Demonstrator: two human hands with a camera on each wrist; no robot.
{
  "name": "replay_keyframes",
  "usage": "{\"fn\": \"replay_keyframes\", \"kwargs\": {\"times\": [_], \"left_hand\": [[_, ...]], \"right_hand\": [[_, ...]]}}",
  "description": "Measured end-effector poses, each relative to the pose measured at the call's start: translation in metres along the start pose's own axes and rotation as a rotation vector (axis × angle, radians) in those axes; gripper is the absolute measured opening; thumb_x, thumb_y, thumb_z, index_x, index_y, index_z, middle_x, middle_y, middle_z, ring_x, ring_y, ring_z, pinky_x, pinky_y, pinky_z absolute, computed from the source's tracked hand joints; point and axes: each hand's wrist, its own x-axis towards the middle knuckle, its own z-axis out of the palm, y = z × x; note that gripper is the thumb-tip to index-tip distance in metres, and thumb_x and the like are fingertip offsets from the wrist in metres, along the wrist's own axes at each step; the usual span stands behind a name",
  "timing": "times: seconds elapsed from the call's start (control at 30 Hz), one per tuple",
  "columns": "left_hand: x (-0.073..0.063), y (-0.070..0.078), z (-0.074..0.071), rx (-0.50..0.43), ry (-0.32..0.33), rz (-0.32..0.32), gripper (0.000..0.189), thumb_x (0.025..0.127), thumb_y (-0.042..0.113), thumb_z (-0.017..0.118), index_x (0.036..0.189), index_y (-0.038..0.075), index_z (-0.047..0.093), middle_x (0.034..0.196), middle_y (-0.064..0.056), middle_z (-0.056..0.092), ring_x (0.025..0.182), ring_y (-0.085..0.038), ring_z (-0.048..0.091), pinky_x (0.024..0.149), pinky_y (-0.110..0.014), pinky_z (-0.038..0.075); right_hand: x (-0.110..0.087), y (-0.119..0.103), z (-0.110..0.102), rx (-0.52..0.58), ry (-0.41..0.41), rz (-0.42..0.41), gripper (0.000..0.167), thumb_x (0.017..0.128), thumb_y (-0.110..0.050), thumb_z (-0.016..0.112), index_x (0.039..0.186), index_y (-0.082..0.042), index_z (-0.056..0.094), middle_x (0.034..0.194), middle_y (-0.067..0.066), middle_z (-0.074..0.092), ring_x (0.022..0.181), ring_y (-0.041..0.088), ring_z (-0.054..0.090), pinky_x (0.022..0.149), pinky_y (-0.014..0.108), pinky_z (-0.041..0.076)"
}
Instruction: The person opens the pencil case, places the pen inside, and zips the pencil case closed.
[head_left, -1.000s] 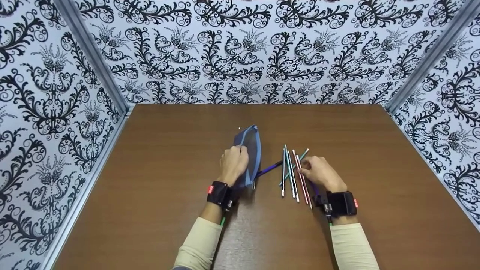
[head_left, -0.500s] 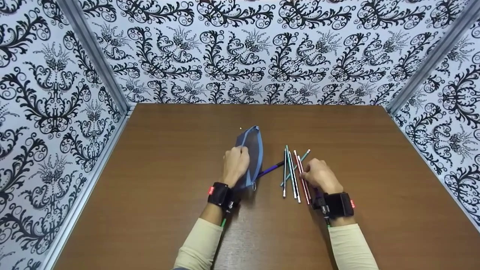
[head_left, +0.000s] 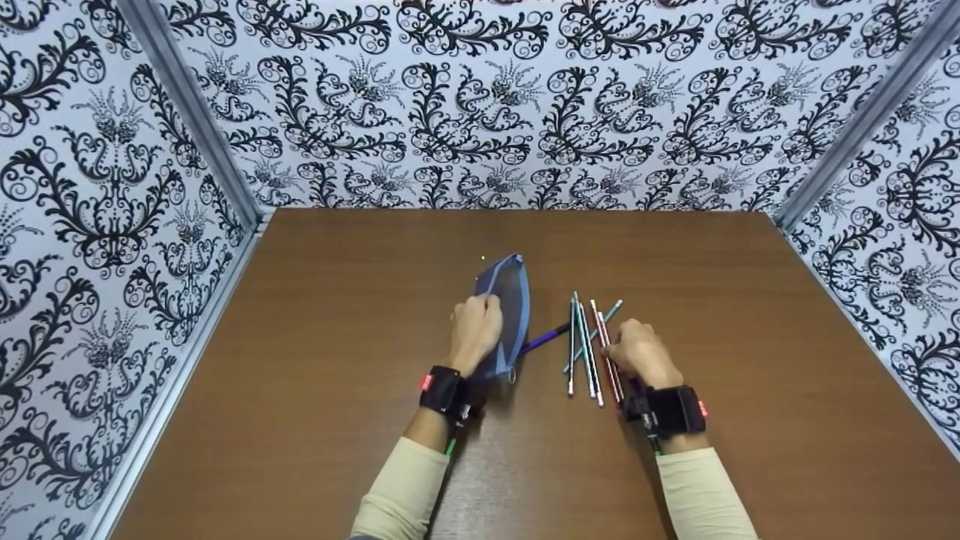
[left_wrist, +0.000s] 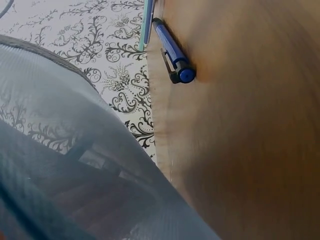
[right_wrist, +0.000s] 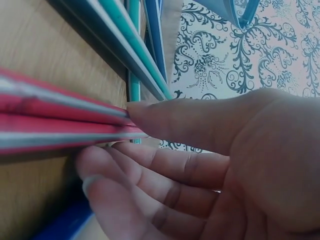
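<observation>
My left hand [head_left: 476, 330] grips the near side of a blue mesh zip pouch [head_left: 514, 300], whose mouth gapes to the right. In the left wrist view, the see-through mesh [left_wrist: 100, 165] fills the lower left. My right hand [head_left: 643, 352] is at the right edge of a pencil bunch. Two red striped pencils [right_wrist: 55, 115] lie between its thumb and curled fingers in the right wrist view, pinched near the thumb tip. Left of them lie teal and dark striped pencils [head_left: 587, 360], with one teal pencil [head_left: 613, 310] crossing underneath.
A blue-purple pen [head_left: 545, 339] lies between pouch and pencils, its clip end [left_wrist: 186, 75] nearest the left wrist camera. Another blue-purple item [head_left: 636, 386] is partly hidden under the right wrist. Patterned walls [head_left: 480, 97] enclose the brown table [head_left: 337, 300].
My right hand has shifted slightly left and down over the red pencils, its fingers closing in on them. The left hand keeps its hold on the pouch, which stays nearly still.
</observation>
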Motion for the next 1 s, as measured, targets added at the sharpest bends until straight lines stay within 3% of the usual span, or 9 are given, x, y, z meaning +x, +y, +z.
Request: {"fn": "replay_keyframes", "kwargs": {"times": [0.37, 0.8, 1.0], "left_hand": [[-0.001, -0.001, 0.001, -0.002, 0.004, -0.024, 0.041, 0.1, 0.026, 0.042, 0.07, 0.009, 0.063, 0.094, -0.015, 0.073, 0.093, -0.034, 0.069, 0.077, -0.049, 0.052], [-0.003, 0.0, 0.001, -0.027, -0.011, -0.048, 0.039, 0.1, 0.029, 0.042, 0.073, 0.011, 0.063, 0.093, -0.014, 0.072, 0.092, -0.032, 0.069, 0.075, -0.046, 0.051], [-0.006, -0.001, 0.003, -0.026, -0.006, -0.035, 0.038, 0.1, 0.027, 0.043, 0.076, 0.009, 0.066, 0.091, -0.015, 0.072, 0.09, -0.032, 0.069, 0.074, -0.046, 0.052]], "right_hand": [[0.003, -0.004, 0.002, 0.073, -0.062, 0.067, 0.031, 0.091, -0.018, 0.064, 0.062, -0.008, 0.061, 0.059, 0.004, 0.063, 0.052, 0.015, 0.06, 0.048, 0.026, 0.048], [-0.003, -0.001, -0.013, 0.191, -0.013, 0.071, 0.024, 0.09, -0.012, 0.057, 0.067, -0.009, 0.058, 0.058, 0.002, 0.062, 0.052, 0.014, 0.06, 0.052, 0.026, 0.05], [-0.01, -0.004, -0.023, 0.275, 0.027, 0.054, 0.019, 0.095, -0.016, 0.058, 0.085, -0.002, 0.065, 0.071, 0.006, 0.066, 0.059, 0.016, 0.064, 0.055, 0.026, 0.05]]}}
